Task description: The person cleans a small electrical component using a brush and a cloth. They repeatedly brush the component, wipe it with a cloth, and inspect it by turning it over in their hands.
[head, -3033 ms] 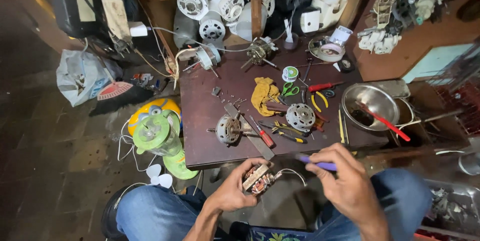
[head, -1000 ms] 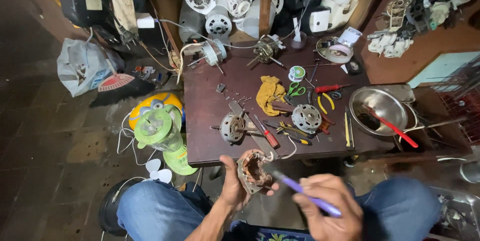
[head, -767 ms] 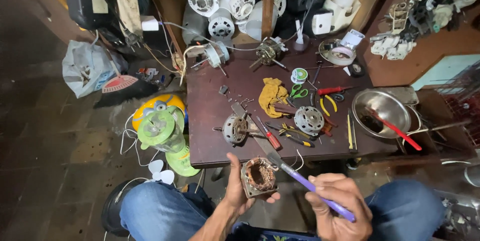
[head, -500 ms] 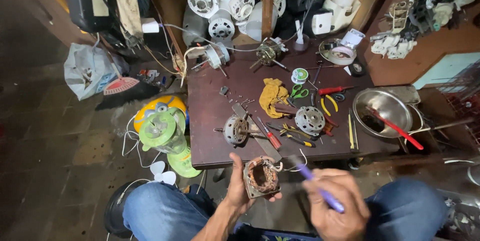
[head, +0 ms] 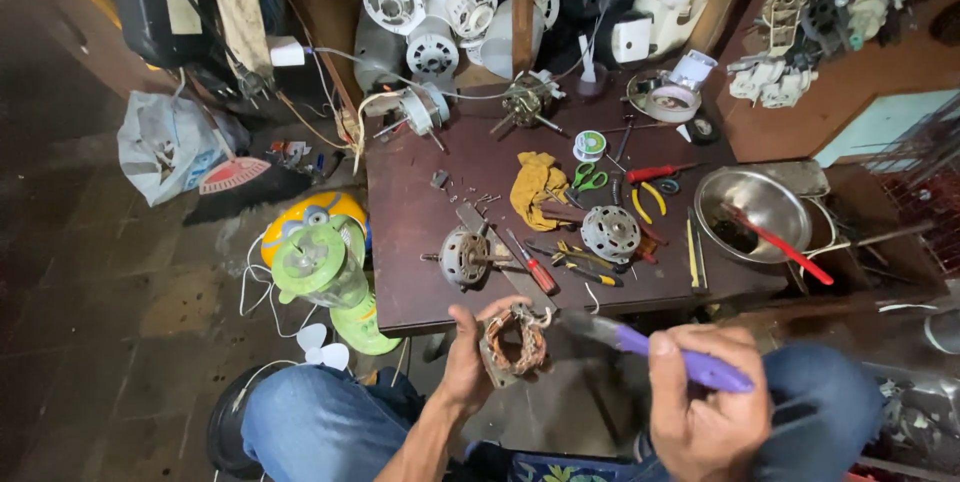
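My left hand (head: 466, 367) grips a small motor stator with copper windings (head: 515, 345), held over my lap just in front of the table's near edge. My right hand (head: 708, 410) is closed around a purple-handled tool (head: 668, 355) whose dark tip reaches left to the top of the stator. Both hands sit between my knees in blue jeans.
The dark brown worktable (head: 420, 222) carries a motor (head: 464, 258), a round motor part (head: 610, 233), a yellow rag (head: 536, 187), screwdrivers, pliers and green scissors. A steel bowl (head: 752, 210) with a red tool sits right. A green blender (head: 318, 269) stands on the floor left.
The stator went from lying sideways to facing up in my left hand. My right hand swung the purple tool from low right up, and its tip now meets the stator.
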